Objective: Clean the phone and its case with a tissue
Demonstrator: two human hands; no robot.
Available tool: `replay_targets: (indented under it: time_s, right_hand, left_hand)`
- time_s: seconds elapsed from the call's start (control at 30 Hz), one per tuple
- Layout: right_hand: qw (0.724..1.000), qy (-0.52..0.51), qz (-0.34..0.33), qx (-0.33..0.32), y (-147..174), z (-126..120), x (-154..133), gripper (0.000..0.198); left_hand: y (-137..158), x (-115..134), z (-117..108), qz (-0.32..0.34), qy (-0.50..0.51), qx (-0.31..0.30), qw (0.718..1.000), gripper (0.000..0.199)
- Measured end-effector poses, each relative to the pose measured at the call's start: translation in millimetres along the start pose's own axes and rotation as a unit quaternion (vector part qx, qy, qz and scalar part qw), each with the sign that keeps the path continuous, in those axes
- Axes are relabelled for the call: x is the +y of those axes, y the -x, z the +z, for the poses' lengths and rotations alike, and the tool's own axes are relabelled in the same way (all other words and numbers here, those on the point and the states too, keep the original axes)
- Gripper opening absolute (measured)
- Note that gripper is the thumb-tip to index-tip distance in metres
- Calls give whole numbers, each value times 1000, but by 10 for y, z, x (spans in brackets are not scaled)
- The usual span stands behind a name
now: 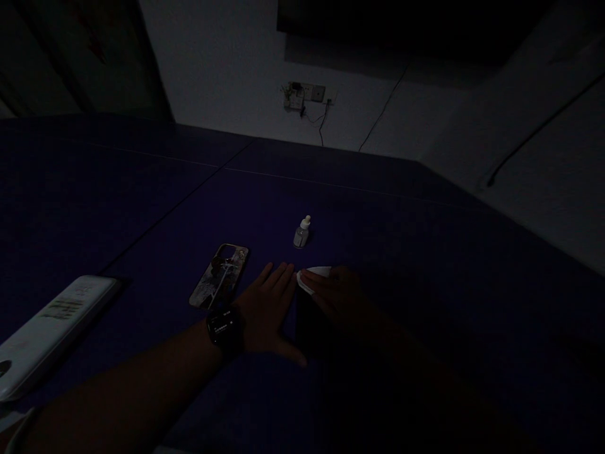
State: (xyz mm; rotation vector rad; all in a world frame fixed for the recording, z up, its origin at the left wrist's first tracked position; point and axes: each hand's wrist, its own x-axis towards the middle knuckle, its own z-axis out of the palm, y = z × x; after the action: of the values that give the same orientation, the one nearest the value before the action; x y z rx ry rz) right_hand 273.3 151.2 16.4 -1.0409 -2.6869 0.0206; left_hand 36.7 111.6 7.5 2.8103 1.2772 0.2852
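Observation:
My left hand [268,315] lies flat with its fingers stretched out on the dark blue surface [198,384], a smartwatch [224,326] on its wrist. Just to its right, my right hand [336,295] presses down on a folded white cloth or tissue [316,272], its fingers on top. Between and below the hands is a very dark patch [309,321]; whether it is an object or shadow I cannot tell. Beyond the fingertips a small dropper bottle [301,234] stands upright. A phone case [218,277] with a printed picture lies left of my left hand.
A long white box-like object [54,331] rests at the far left. Behind the blue surface rises a pale wall [227,75] with sockets [312,93], hanging cables and a large dark screen [401,28]. The room is very dim.

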Motion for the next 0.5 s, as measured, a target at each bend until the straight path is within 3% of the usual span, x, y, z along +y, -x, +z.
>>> replay_targets:
  time_s: [0.13,0.33,0.5]
  right_hand:
    - [998,-23,-59,-29,18,-50,-9,48]
    - [1000,-19,15,6,-21,-20,-9,49]
    - [996,-19,-70,-51,36,-103,-55,50]
  left_hand:
    - [5,-16,3,1,2,0,1000,128]
    - [-3,2,-39,-3,6,-11,1000,129]
    - [4,-6,8,-1,-1,3,1000,128]
